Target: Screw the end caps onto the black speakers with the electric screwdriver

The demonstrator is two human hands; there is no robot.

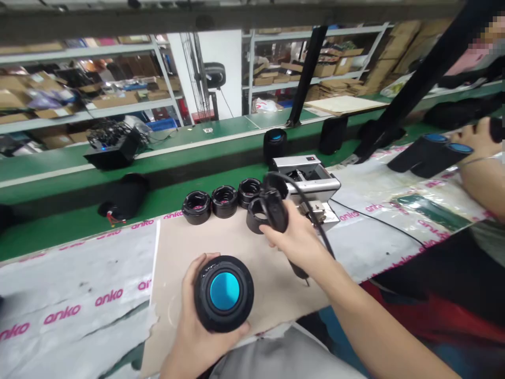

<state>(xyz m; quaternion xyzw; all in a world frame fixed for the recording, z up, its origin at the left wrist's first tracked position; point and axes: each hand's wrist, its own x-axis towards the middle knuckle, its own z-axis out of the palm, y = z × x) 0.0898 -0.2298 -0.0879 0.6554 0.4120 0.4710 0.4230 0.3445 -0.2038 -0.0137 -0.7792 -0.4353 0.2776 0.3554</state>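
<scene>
My left hand (197, 326) is wrapped round a black round lens unit (245, 295) whose blue glass faces up, above the brown board. My right hand (298, 231) grips a black handheld tool (273, 209) with a thin tip pointing down and a cable looping off it. Just beyond this tool lies a black ring (254, 223), partly hidden. Several more black rings, among them one at the left end (197, 208), stand in a row along the board's back edge. A silver machine (311, 181) with an open top sits right of the rings.
Behind the machine stands a black cylinder with blue glass (275, 145). A black pouch (128, 195) lies at the back left. To the right are twin black tubes (428, 152) and another person's hand (479, 142). A slanted black post (414, 87) rises from the bench; a cable crosses the printed sheet.
</scene>
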